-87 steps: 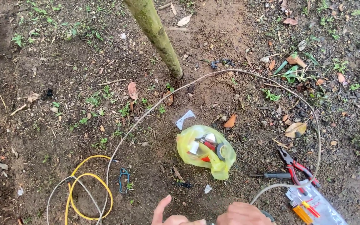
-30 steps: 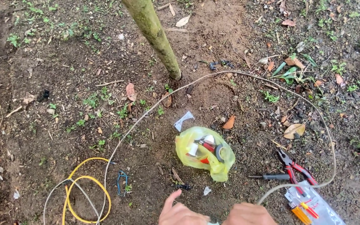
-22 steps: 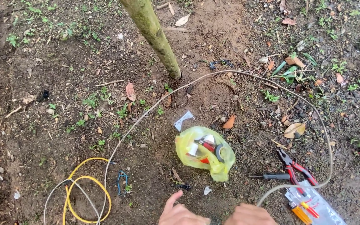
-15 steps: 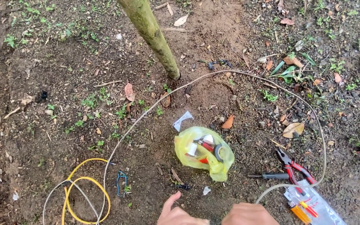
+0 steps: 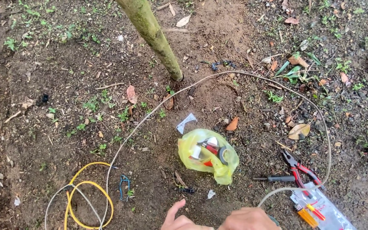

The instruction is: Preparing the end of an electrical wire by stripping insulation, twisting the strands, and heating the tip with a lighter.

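Your left hand (image 5: 179, 219) spreads open, thumb raised, over bare soil; your right hand (image 5: 248, 219) grips the pale cable (image 5: 277, 194), just below the yellow bag (image 5: 209, 155).

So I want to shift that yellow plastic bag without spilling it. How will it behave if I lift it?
The yellow plastic bag looks thin and crumpled, so it will probably sag. Its mouth lies open, with a tape roll and small parts showing; these may slide out. It is likely light.
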